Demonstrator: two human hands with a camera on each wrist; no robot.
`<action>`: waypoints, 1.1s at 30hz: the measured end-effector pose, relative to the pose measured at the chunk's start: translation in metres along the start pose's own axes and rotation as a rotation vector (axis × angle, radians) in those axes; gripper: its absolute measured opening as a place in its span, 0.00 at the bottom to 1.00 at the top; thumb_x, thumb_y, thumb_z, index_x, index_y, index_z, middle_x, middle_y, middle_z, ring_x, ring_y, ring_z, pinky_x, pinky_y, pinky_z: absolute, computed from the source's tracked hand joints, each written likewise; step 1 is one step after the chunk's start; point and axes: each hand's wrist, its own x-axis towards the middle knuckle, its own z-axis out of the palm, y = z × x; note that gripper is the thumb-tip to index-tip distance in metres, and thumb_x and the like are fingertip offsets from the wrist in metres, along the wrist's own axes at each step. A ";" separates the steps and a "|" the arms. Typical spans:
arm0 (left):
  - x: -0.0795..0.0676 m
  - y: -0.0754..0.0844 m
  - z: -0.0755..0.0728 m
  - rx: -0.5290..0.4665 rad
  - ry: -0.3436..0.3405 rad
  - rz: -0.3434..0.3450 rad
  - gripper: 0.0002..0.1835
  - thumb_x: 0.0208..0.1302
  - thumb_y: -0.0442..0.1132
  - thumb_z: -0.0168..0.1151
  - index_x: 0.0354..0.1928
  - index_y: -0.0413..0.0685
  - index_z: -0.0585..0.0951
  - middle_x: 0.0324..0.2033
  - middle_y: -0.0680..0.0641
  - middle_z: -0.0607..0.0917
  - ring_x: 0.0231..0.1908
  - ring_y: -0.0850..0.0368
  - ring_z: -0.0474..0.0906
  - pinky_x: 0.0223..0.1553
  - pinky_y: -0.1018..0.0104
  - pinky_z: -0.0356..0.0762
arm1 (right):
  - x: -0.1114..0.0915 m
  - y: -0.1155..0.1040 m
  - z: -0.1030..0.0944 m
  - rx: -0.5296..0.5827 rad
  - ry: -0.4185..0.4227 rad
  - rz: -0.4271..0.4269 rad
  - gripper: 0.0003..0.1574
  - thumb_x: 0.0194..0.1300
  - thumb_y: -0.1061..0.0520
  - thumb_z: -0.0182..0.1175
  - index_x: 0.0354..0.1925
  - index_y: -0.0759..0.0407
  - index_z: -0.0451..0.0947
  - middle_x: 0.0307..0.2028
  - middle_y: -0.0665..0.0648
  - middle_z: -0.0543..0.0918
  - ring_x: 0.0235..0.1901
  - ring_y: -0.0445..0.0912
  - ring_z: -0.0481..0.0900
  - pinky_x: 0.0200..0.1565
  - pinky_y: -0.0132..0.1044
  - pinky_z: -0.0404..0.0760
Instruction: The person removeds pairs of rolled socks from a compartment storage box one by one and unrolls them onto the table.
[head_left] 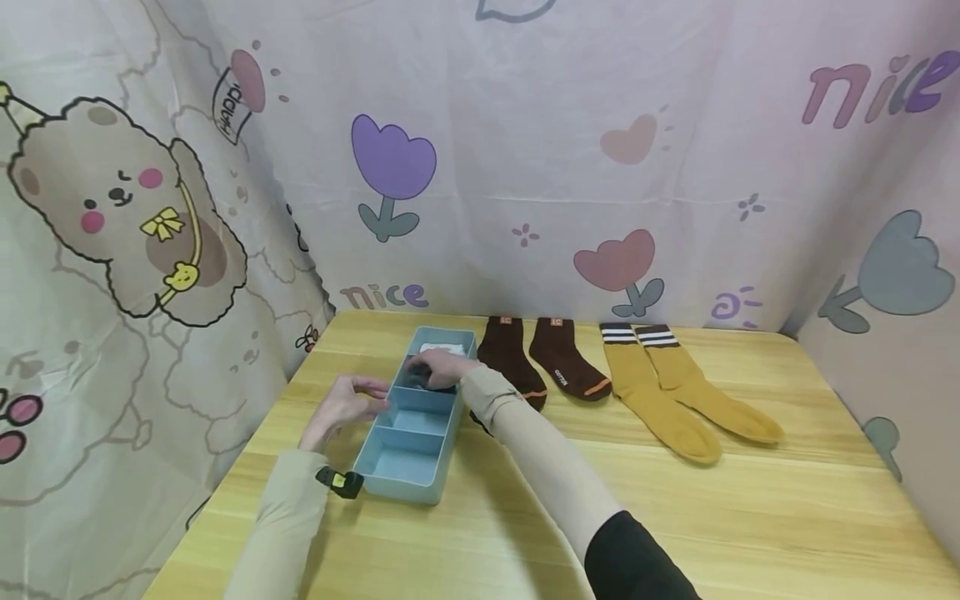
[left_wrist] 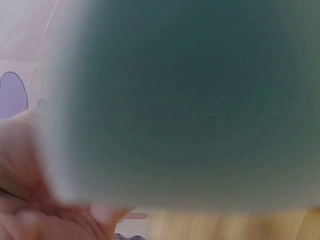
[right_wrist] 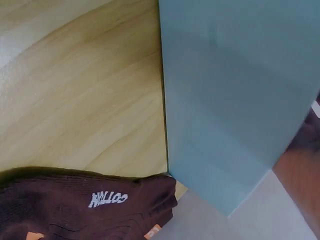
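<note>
A light blue box [head_left: 408, 492] with several compartments stands lengthwise on the table. My right hand [head_left: 442, 369] reaches down into its second compartment from the back, with curled fingers on a dark folded sock bundle [head_left: 417, 377] that they partly hide. My left hand [head_left: 348, 408] is at the box's left side, its fingertips at the rim and fingers loosely bent. In the left wrist view, the blurred box fills most of the picture beside the left hand [left_wrist: 45, 220]. The right wrist view shows the box's outer wall, and part of the right hand [right_wrist: 302, 185] at the edge.
A white folded bundle [head_left: 442, 348] lies in the box's rear compartment. Two brown socks [head_left: 558, 358] lie right of the box, one partly behind my right arm. Farther right lie two mustard socks [head_left: 667, 408] with striped cuffs. A printed curtain [head_left: 510, 167] hangs behind the table [head_left: 787, 517].
</note>
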 end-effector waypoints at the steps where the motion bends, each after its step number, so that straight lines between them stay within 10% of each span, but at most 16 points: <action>1: 0.000 0.000 0.000 0.003 0.001 0.000 0.21 0.58 0.30 0.70 0.54 0.31 0.82 0.43 0.37 0.88 0.34 0.60 0.84 0.38 0.66 0.85 | 0.001 -0.001 0.000 -0.016 -0.005 0.009 0.31 0.65 0.69 0.56 0.66 0.56 0.75 0.61 0.57 0.81 0.56 0.46 0.75 0.63 0.37 0.75; 18: -0.001 0.006 0.004 0.026 0.026 -0.026 0.20 0.57 0.29 0.71 0.52 0.33 0.83 0.42 0.39 0.87 0.35 0.58 0.83 0.38 0.65 0.84 | 0.002 -0.003 0.002 -0.118 -0.076 0.148 0.37 0.63 0.71 0.58 0.66 0.43 0.77 0.64 0.51 0.80 0.54 0.43 0.74 0.57 0.33 0.77; 33: -0.003 0.005 0.004 0.028 0.050 -0.034 0.20 0.57 0.29 0.70 0.52 0.34 0.83 0.44 0.39 0.86 0.36 0.57 0.83 0.39 0.66 0.84 | 0.003 0.006 0.002 0.023 -0.029 0.000 0.34 0.56 0.76 0.59 0.58 0.54 0.83 0.57 0.55 0.86 0.62 0.46 0.80 0.64 0.35 0.77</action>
